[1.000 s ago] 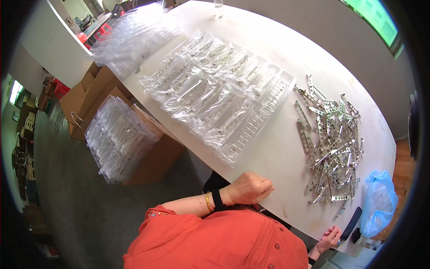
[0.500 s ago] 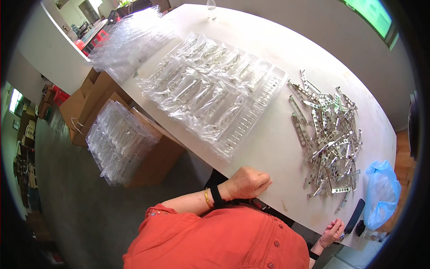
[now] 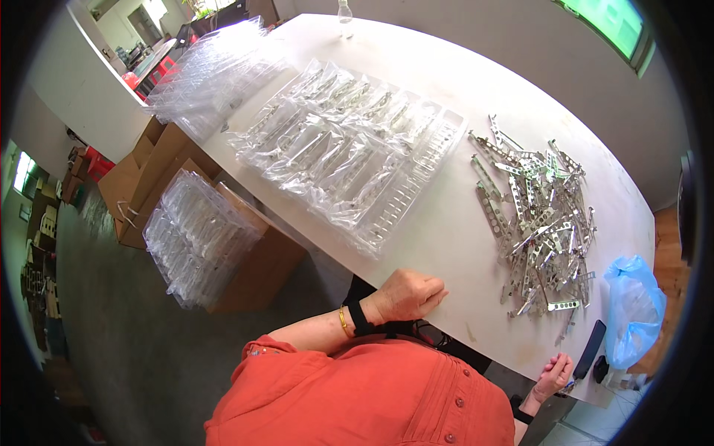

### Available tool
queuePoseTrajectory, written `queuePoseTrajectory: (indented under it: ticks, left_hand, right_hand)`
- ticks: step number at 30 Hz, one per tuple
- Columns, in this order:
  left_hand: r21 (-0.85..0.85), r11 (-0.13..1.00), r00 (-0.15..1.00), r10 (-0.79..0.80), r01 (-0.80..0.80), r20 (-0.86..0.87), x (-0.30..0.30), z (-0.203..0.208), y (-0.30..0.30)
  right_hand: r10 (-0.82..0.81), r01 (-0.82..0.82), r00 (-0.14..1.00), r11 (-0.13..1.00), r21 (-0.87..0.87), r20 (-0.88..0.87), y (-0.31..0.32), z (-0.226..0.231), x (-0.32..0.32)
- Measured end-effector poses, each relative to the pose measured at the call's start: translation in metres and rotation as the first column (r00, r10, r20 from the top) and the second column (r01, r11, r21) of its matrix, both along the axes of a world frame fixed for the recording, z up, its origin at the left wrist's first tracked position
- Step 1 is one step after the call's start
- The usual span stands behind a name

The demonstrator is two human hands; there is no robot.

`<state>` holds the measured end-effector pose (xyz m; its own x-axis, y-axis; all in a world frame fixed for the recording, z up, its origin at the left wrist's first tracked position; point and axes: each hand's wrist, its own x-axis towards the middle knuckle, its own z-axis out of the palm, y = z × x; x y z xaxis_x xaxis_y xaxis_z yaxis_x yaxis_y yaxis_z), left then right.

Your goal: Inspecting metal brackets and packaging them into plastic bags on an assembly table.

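Where the left hand (image 3: 407,294) rests curled and empty on the table edge (image 3: 446,245), clear trays (image 3: 349,149) of bagged metal parts, loose brackets (image 3: 539,215) beside.

Clear bottle (image 3: 343,10) far end; cardboard boxes (image 3: 152,175) on floor.

Your table (image 3: 461,223) is smooth, matt white laminate. At its three o'clock side lies a heap of brackets (image 3: 539,215), bare silvery metal, perforated, dully shiny. Across the middle, the bags (image 3: 349,149) are clear glossy plastic film, crinkled, catching the light. At eleven o'clock the trays (image 3: 212,74) are thin clear plastic, glossy too. Below the table's edge the boxes (image 3: 160,167) are matt brown cardboard. At four o'clock the sack (image 3: 632,308) is thin blue plastic, crumpled. Your shirt (image 3: 357,398) is matt orange cloth.
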<state>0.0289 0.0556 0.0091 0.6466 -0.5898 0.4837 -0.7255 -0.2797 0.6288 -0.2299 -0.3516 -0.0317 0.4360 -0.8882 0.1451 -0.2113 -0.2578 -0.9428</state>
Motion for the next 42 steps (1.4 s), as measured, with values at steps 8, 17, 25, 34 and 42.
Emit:
queuePoseTrajectory:
  ticks: [8, 17, 25, 34, 42]
  left_hand:
    - [-0.003, 1.000, 1.000, -0.006, 0.006, 0.014, 0.000, -0.003, -0.001]
    - [0.022, 1.000, 1.000, 0.018, -0.019, 0.006, -0.002, -0.002, -0.001]
    - [0.047, 0.998, 0.999, 0.032, -0.033, 0.023, -0.003, -0.007, -0.001]
    - [0.052, 0.998, 0.997, 0.034, -0.038, 0.069, -0.001, -0.008, -0.006]
    - [0.072, 0.996, 0.996, 0.048, -0.054, 0.073, -0.005, -0.008, -0.008]
  right_hand:
    - [0.014, -0.014, 1.000, 1.000, 0.011, 0.016, 0.001, 0.001, 0.000]
    - [0.035, -0.035, 0.999, 0.999, 0.020, 0.024, -0.002, 0.001, 0.000]
    - [0.042, -0.042, 0.999, 0.999, -0.002, 0.022, 0.002, 0.003, 0.004]
    - [0.021, -0.022, 1.000, 0.997, 0.067, 0.020, 0.010, 0.009, 0.005]
    - [0.053, -0.053, 0.999, 0.993, 0.101, 0.003, 0.019, 0.025, 0.013]
